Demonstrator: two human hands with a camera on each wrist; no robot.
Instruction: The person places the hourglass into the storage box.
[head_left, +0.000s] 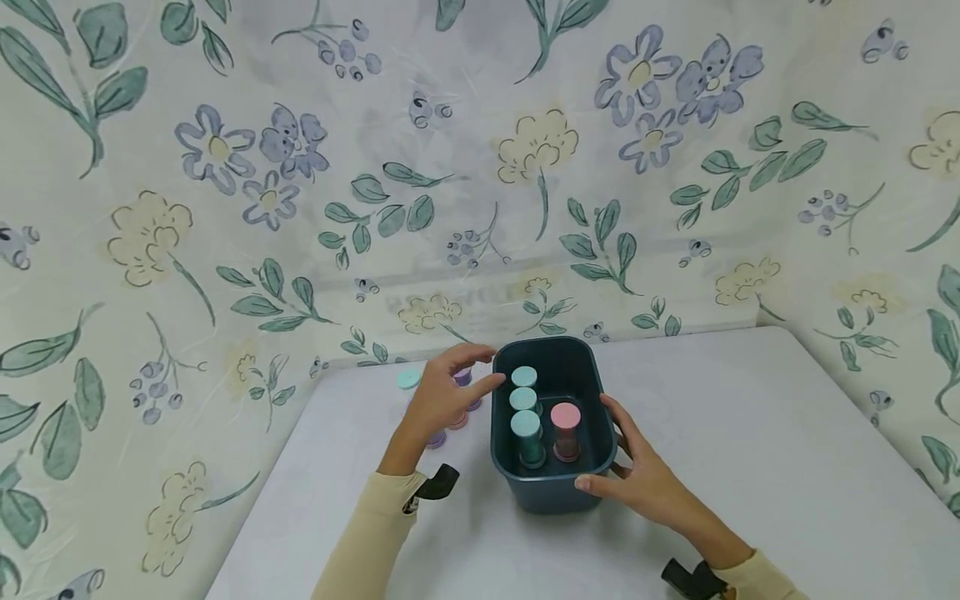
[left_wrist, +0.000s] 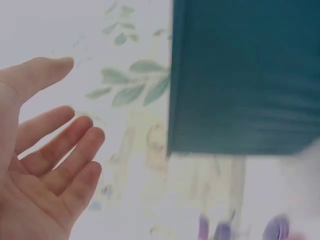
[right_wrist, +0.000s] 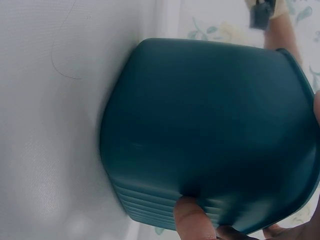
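left hand just kinda loose, fingers apart, right beside the dark teal bin, right hand gripping its near right corner, both forearms angled inward, bin standing on the white table, four capped bottles inside

Dark teal bin, upright, open-topped, gripped at near-right edge by right hand, left hand fingers near opposite rim. Inside, standing: three mint-lidded jars, left-finger side; pink-lidded jar, right-finger side.
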